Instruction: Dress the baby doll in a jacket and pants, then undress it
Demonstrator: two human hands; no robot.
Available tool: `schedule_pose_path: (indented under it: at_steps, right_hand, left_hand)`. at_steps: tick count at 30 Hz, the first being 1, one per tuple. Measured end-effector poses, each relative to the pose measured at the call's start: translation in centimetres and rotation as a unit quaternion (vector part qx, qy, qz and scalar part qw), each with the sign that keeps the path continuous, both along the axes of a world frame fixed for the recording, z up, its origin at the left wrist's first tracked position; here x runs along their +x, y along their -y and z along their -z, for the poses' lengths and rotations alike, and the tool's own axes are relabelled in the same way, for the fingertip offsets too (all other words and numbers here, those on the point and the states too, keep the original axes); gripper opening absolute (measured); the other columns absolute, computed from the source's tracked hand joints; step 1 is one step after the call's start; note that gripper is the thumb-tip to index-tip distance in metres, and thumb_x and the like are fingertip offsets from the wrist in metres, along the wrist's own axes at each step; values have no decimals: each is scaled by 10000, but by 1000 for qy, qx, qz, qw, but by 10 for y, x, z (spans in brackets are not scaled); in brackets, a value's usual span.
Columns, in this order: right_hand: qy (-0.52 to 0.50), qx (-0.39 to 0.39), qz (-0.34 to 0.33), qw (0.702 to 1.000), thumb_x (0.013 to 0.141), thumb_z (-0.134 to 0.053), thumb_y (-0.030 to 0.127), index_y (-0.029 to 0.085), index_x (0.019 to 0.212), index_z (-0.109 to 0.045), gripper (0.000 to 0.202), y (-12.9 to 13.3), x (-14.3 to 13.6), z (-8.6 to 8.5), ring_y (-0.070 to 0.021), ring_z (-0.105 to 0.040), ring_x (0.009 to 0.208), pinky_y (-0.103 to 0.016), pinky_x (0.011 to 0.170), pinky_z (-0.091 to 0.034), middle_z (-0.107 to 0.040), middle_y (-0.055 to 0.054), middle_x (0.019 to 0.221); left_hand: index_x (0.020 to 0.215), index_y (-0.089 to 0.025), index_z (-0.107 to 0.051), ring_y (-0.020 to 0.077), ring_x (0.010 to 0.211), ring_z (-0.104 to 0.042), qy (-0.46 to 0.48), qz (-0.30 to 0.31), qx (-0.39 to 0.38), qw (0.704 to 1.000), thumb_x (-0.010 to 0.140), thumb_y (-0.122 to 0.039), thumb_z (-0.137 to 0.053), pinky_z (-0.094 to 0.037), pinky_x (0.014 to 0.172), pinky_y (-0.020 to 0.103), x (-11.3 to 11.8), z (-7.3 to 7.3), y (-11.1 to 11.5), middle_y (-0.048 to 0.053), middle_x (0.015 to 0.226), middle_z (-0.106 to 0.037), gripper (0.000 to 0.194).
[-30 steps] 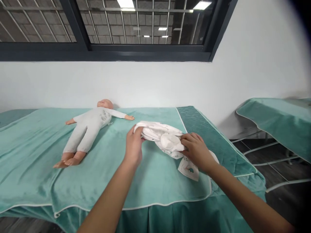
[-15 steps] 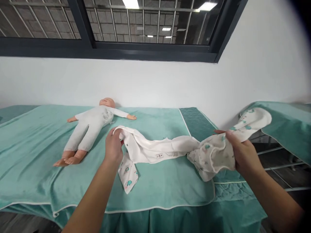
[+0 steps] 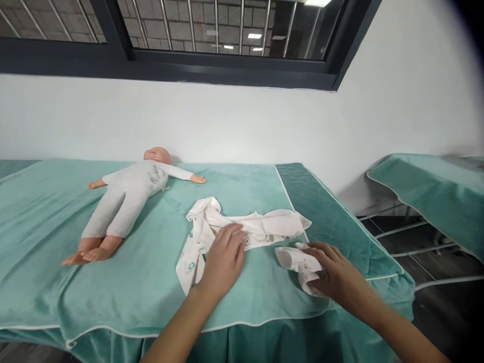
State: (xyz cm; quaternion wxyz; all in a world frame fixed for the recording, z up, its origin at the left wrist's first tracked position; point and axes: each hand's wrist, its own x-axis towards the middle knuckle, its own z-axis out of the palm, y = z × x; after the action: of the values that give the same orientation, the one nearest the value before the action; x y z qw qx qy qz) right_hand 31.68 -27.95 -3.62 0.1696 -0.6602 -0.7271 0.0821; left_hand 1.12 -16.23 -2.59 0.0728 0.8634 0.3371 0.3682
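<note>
Fingers of the right hand (image 3: pixel 342 277) around bunched cloth (image 3: pixel 297 259), left hand (image 3: pixel 222 263) (loose, free) over a white garment (image 3: pixel 272 225).

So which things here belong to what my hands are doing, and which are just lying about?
In use:
- White garment, left hand over it
- White bundle, held in right hand

Just there:
- Doll, untouched
- Green-covered bed at far right

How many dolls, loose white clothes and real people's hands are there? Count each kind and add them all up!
Dolls: 1 (the doll lying on its back)
Loose white clothes: 2 (spread garment, bunched garment)
Real hands: 2 (left hand, right hand)
Total: 5
</note>
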Motion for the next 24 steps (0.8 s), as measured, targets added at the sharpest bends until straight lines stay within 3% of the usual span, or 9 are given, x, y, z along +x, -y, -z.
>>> schedule_pose_path:
  at_steps: [3, 6, 9, 11, 15, 19, 24]
  right_hand:
    - [-53, 18, 16, 998, 853, -618, 265, 318, 1203, -583, 355, 1, 4, -1, -266, -574, 1182, -413, 953, -505, -560, -59, 1322]
    - [-103, 75, 46, 991, 874, -606, 325, 279, 1168, -573, 299, -3, 21, -19, -260, -609, 1108, -398, 932, -500, -591, -78, 1243]
    - [-103, 150, 140, 973, 850, -621, 366, 258, 1161, -564, 334, -11, 54, -40, -293, -627, 1039, -427, 908, -492, -633, -103, 1123]
    - [-69, 146, 209, 964, 851, -619, 415, 247, 1116, -581, 316, -20, 77, -43, -316, -632, 1019, -435, 876, -493, -640, -132, 1093]
    - [67, 46, 233, 969, 881, -548, 518, 223, 1102, -606, 373, -41, 100, -10, -374, -596, 1118, -494, 914, -476, -617, -192, 1221]
    - [156, -7, 271, 950, 919, -398, 629, 216, 1279, -540, 566, -54, 100, 24, -412, -525, 1231, -596, 884, -490, -510, -181, 1421]
    - [171, 76, 291, 938, 899, -447, 638, 233, 1419, -434, 659, -49, 92, 24, -408, -362, 1406, -641, 1034, -394, -419, -151, 1530]
  left_hand:
    - [1223, -212, -561, 261, 1335, -463, -79, 53, -25, 995, 939, -153, -493, -459, 1085, 462, 13, 11, 9, 94, 1331, -576, 298]
    - [1259, -207, -549, 281, 1367, -428, -108, 42, -28, 993, 946, -180, -500, -439, 1096, 494, 17, 21, 11, 93, 1370, -556, 318]
    - [1249, -202, -558, 266, 1302, -477, -103, 27, -27, 994, 960, -190, -483, -452, 1071, 481, 17, 26, 9, 99, 1322, -574, 299]
    - [1232, -200, -570, 256, 1218, -526, -98, 15, -28, 995, 962, -192, -480, -477, 1024, 466, 16, 25, 9, 100, 1262, -593, 285]
    - [1216, -206, -584, 249, 1149, -552, -102, 2, -24, 994, 958, -191, -490, -487, 983, 453, 17, 24, 11, 89, 1215, -609, 275]
    - [1216, -207, -587, 251, 1150, -551, -112, -4, -14, 994, 969, -199, -474, -473, 990, 456, 17, 25, 13, 86, 1222, -612, 272]
    - [1204, -199, -594, 245, 1135, -553, -114, -22, 2, 993, 966, -175, -470, -469, 970, 434, 15, 28, 13, 88, 1211, -616, 270]
